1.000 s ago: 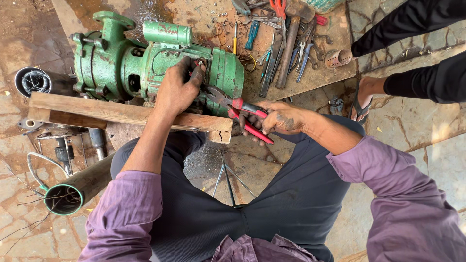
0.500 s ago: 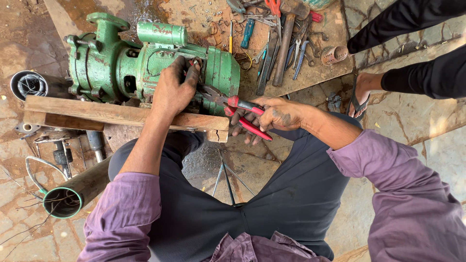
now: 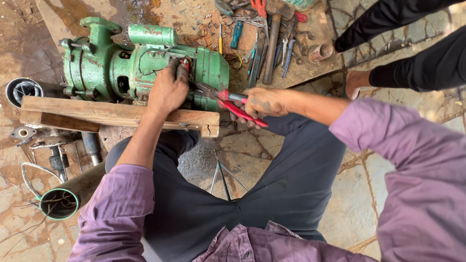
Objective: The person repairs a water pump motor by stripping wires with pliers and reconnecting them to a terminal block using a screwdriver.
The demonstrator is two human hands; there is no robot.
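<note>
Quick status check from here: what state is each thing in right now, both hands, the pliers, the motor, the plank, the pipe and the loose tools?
Left hand: pressed on the motor, fingers curled at its side.
Right hand: closed around the pliers' handles.
Pliers: red-handled, nose at the motor; jaws hidden.
Motor: green, lying on its side, resting on the plank.
Plank: flat under the motor, cracked at its right end.
Pipe: lying down, open end with wires inside.
Loose tools: lying scattered, untouched.

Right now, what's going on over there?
A person crouches over a green motor that sits on a wooden plank. The left hand presses on the motor's side by some wires. The right hand holds red-handled pliers, their nose at the same spot. More tools lie beyond, and another person's leg is at the right.
</note>
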